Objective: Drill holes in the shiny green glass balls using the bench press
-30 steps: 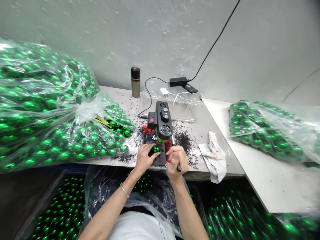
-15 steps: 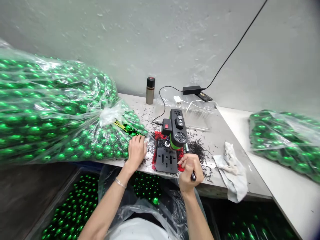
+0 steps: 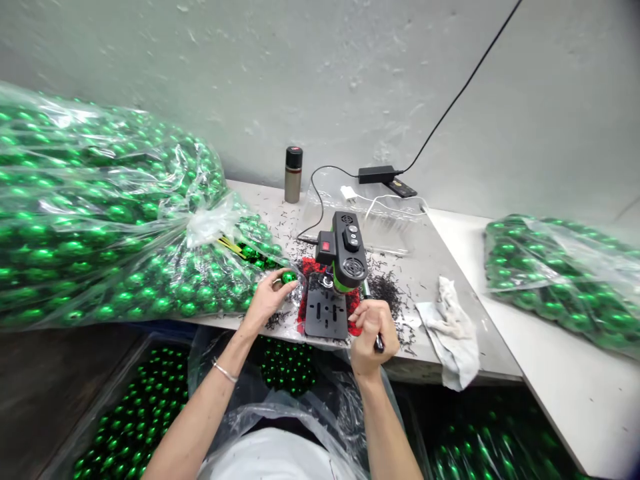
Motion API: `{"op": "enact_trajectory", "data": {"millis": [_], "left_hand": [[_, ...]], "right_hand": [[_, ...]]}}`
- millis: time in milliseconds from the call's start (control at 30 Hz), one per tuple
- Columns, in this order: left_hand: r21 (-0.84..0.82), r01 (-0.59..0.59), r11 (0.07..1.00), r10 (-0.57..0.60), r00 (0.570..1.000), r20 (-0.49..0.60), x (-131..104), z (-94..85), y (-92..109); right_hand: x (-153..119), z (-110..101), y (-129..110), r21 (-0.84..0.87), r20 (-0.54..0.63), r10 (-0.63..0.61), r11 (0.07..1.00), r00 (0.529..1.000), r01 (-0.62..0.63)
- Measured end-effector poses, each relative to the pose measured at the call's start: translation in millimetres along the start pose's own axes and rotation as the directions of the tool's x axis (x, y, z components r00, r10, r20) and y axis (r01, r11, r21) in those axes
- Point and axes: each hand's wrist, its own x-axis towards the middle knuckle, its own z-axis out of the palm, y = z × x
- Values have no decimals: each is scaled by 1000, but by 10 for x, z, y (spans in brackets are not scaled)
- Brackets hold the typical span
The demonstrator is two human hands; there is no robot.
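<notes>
Left hand [image 3: 269, 298] pinches a green ball [image 3: 289, 277] between thumb and fingers, just left of the plate, at the near end of the big bag. Right hand [image 3: 374, 333] is wrapped round the lever [image 3: 379, 344], black tip poking out below the fist, shaft running up beside the machine [image 3: 347, 250]. Bracelet [image 3: 225, 371] on left wrist.

Machine head hangs over a slotted black plate [image 3: 326, 313], no ball on it; red mat [image 3: 303, 319] shows around the plate. Black bits [image 3: 384, 293] scattered on both sides (thickest pile to the right).

Big bag [image 3: 100, 200] of green balls fills the left of the table, a yellow strip [image 3: 233, 247] near its opening. Cloth [image 3: 453, 330] at right, hanging over the front edge. Behind the machine: clear tray [image 3: 385, 233], white plug [image 3: 349, 194], black adapter [image 3: 376, 175], bottle [image 3: 293, 177] standing upright near the wall.

Second bag [image 3: 550, 273] of balls on the white table [image 3: 555, 387], far right. More balls [image 3: 289, 367] below table level, in front of the person.
</notes>
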Motion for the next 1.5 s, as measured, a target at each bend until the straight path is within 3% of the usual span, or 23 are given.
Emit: {"op": "enact_trajectory", "data": {"millis": [67, 167, 267, 333, 400, 533, 667, 800, 967, 1100, 1267, 1500], "left_hand": [[-249, 151, 956, -150, 988, 25, -110, 110, -7], [-447, 305, 841, -300, 950, 84, -216, 269, -25], [-566, 387, 728, -362, 918, 162, -267, 391, -35], [-595, 384, 707, -361, 918, 164, -287, 457, -45], [-538, 361, 762, -341, 929, 141, -304, 514, -68], [-270, 230, 935, -206, 972, 114, -337, 600, -162], [-15, 48, 999, -46, 993, 110, -362, 666, -239], [244, -84, 966, 64, 994, 91, -365, 731, -220], [420, -215, 882, 165, 975, 151, -382, 765, -195], [459, -353, 815, 290, 935, 205, -404, 762, -252], [462, -409, 787, 361, 913, 191, -403, 796, -327], [471, -423, 774, 392, 905, 168, -411, 815, -338]], "right_hand": [[40, 4, -36, -5, 3, 9, 1000, 1000, -9], [91, 4, -74, 2, 13, 21, 1000, 1000, -21], [115, -1, -90, 16, 22, 18, 1000, 1000, -18], [122, -4, -97, 19, 27, 14, 1000, 1000, -15], [131, -8, -108, 18, 30, 18, 1000, 999, -19], [173, -14, -146, 2, 43, 41, 999, 998, -41], [211, -22, -173, -20, 56, 43, 999, 997, -42], [205, -30, -167, -24, 66, 36, 999, 997, -34], [189, -37, -146, -32, 72, 18, 999, 997, -15], [176, -43, -137, -19, 74, 2, 1000, 997, -1], [77, -60, -89, -45, 82, -2, 999, 997, 6], [-191, -88, 253, -78, 126, -240, 965, 963, 250]]}}
